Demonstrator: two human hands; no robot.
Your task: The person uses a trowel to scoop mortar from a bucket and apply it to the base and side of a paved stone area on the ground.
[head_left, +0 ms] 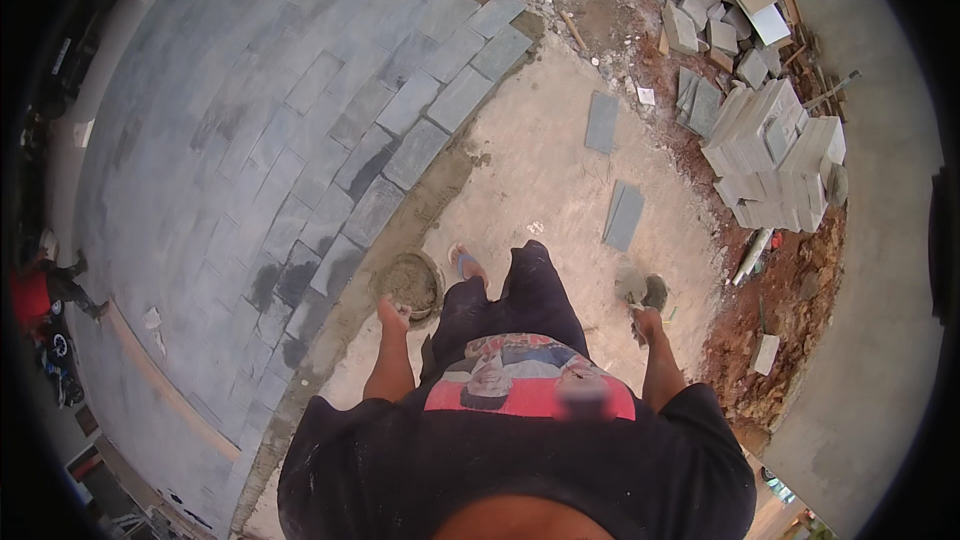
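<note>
My left hand (393, 316) is at the near rim of a round bucket (437, 308) of wet grey mortar (410, 278). Its fingers look curled over that rim. Off to the right, my right hand (649, 322) is closed, held low beside my leg. A small hand tool (655, 292) with a dark rounded end sticks out ahead of its fingers. It could be a trowel, but the shape is too small to be sure. Between my hands are my dark trousers and one sandalled foot (468, 265).
Grey paving slabs (385, 210) cover the left side, edged by a mortar strip (440, 195). Loose slabs (624, 215) lie on the bare concrete ahead. Stacked slabs (770, 155) and rubble (700, 25) line the right. A person in red (35, 295) is at far left.
</note>
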